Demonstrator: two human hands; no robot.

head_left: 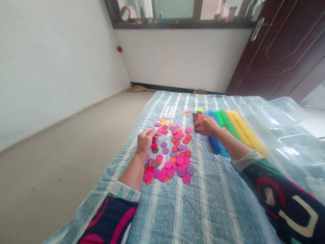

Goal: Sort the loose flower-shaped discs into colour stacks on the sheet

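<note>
My left hand (147, 140) is closed in a pinch at the left side of a loose spread of notched plastic discs; anything between its fingertips is hidden. Pink discs (169, 169), purple discs (165, 150), red ones and a few brown and orange ones lie scattered beside and below it. Across the cloth, my right hand (208, 125) is closed, fingers bent down over a short brown row of discs (195, 122). Red and purple discs show at its fingertips, but what it grips I cannot make out. Next to it lie long rows of blue discs (214, 145), green discs (230, 127) and yellow discs (247, 132).
A striped blue-grey cloth (177, 210) covers the table. Clear plastic containers (297, 149) stand at the right. A lime-green disc (200, 110) and orange discs (186, 112) lie toward the far edge. Beyond are a white wall, a windowsill and a dark red door (276, 44).
</note>
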